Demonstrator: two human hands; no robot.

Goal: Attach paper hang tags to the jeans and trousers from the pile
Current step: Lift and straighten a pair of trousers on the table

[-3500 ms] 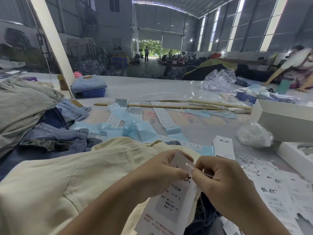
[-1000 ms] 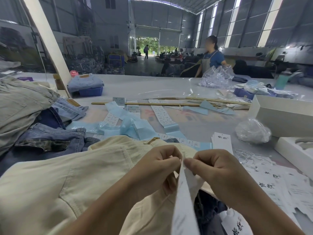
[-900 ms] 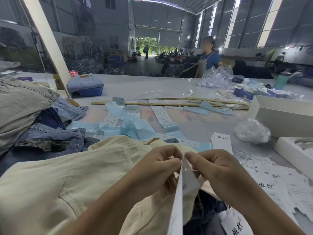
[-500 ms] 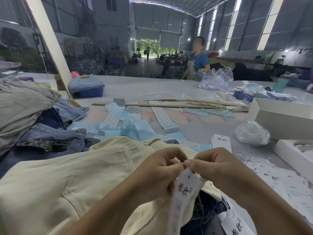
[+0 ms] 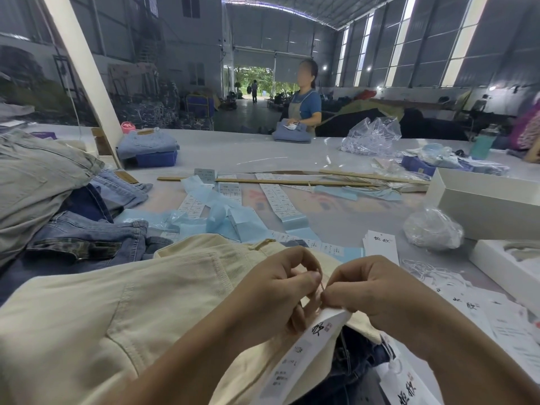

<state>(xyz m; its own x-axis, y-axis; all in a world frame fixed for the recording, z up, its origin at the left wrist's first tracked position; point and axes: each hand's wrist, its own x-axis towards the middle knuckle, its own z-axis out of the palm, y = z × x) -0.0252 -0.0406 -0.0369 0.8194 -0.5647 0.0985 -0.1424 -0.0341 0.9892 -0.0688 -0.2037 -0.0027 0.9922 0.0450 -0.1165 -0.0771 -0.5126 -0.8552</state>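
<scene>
Cream trousers (image 5: 122,302) lie across the near table in front of me. A white paper hang tag (image 5: 304,349) with black characters hangs below my hands, over the trousers' edge. My left hand (image 5: 274,290) and my right hand (image 5: 371,287) meet fingertip to fingertip above the tag's top end, both pinching its thin string. A pile of jeans and grey trousers (image 5: 43,200) is stacked at the left. Loose hang tags (image 5: 496,320) lie spread at the right, with a small stack (image 5: 380,247) just beyond my right hand.
Blue and white label strips (image 5: 222,211) and wooden sticks (image 5: 292,181) lie mid-table. White boxes (image 5: 482,209) and a clear plastic bag (image 5: 432,229) stand at the right. A person (image 5: 304,103) holds folded jeans at the table's far edge. A white post (image 5: 84,71) rises at the left.
The tag has swung from edge-on to flat, its printed face up, and hangs lower. My hands stayed together at its top. The person across the table moved left to the far edge.
</scene>
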